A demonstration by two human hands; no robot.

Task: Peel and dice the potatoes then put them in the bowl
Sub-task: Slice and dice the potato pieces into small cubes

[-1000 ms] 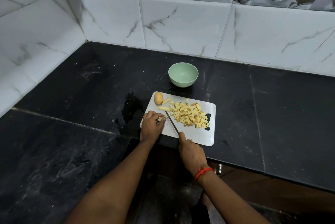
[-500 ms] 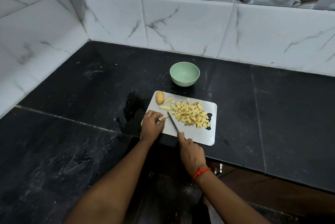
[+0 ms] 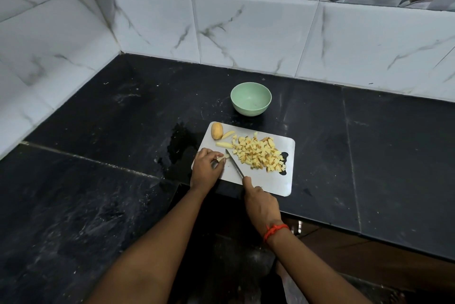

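Note:
A white cutting board [image 3: 275, 180] lies on the black counter. A heap of diced potato [image 3: 258, 153] covers its right half. At its far left corner sit a potato chunk [image 3: 217, 130] and two potato strips [image 3: 225, 144]. My left hand [image 3: 205, 168] pinches a small potato strip [image 3: 222, 156] against the board. My right hand [image 3: 261, 205] grips a knife [image 3: 235, 164], its blade tip right beside that strip. A green bowl [image 3: 251, 99] stands just behind the board with nothing in it.
The black stone counter [image 3: 123, 119] runs along a tiled corner, walls at left and back. A wet patch [image 3: 179, 146] lies left of the board. The counter's front edge is just below the board; a dark gap opens under my arms.
The blade has shifted slightly left toward the strip under my left fingers. The hands, board and pile stay in about the same place.

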